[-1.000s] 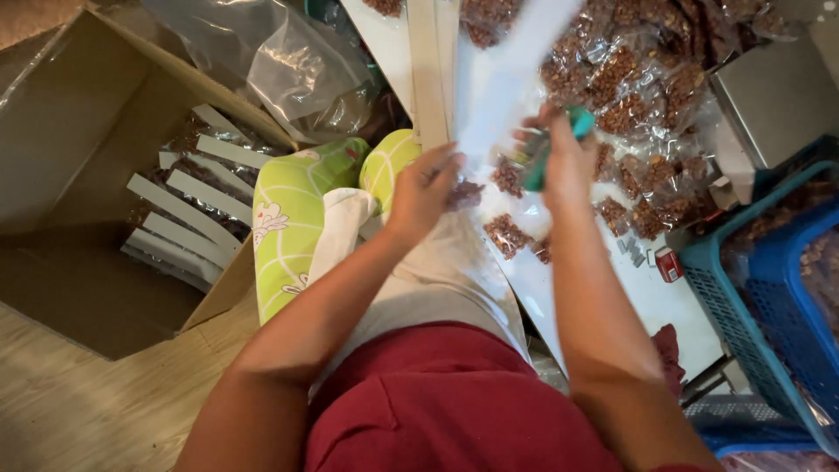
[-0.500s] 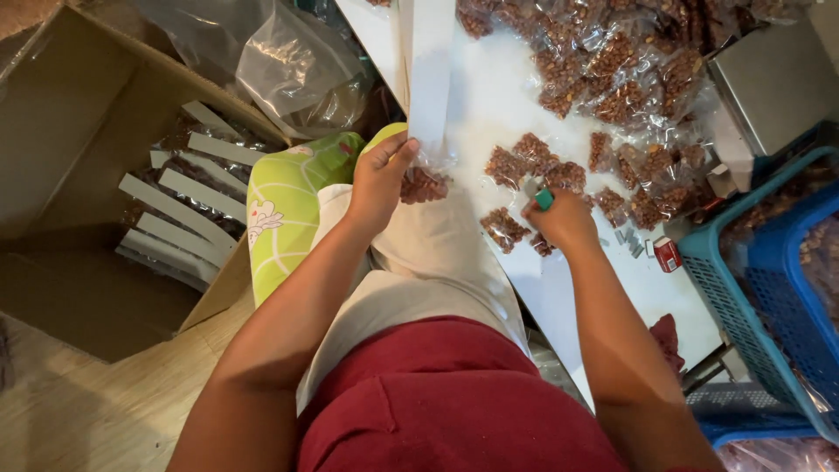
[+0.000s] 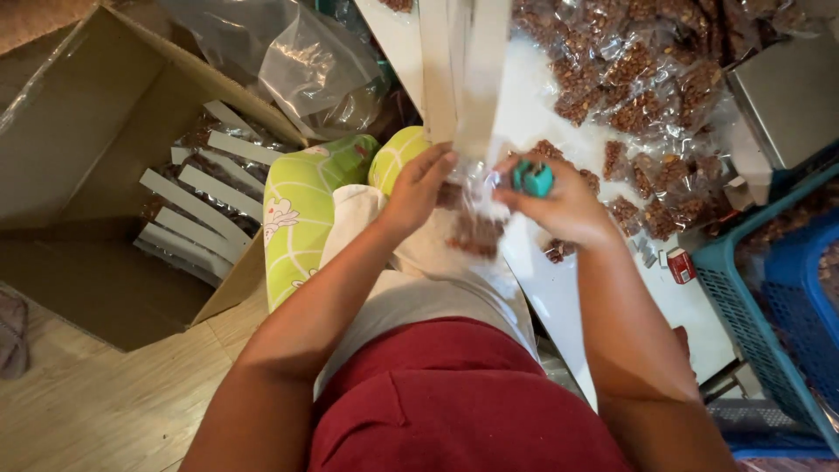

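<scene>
Both hands closed — clear snack bag

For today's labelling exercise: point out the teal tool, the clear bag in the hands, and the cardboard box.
teal tool [image 3: 532, 178], head view, on its top face.
clear bag [image 3: 476, 229], head view, on its filled lower part.
cardboard box [image 3: 96, 105], head view, on its inner wall.

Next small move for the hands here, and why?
Probably bring the teal stapler onto the top edge of the clear snack bag. The left hand pinches the bag's top and the right hand holds the stapler right beside it, so only the gap between them is left to close.
</scene>
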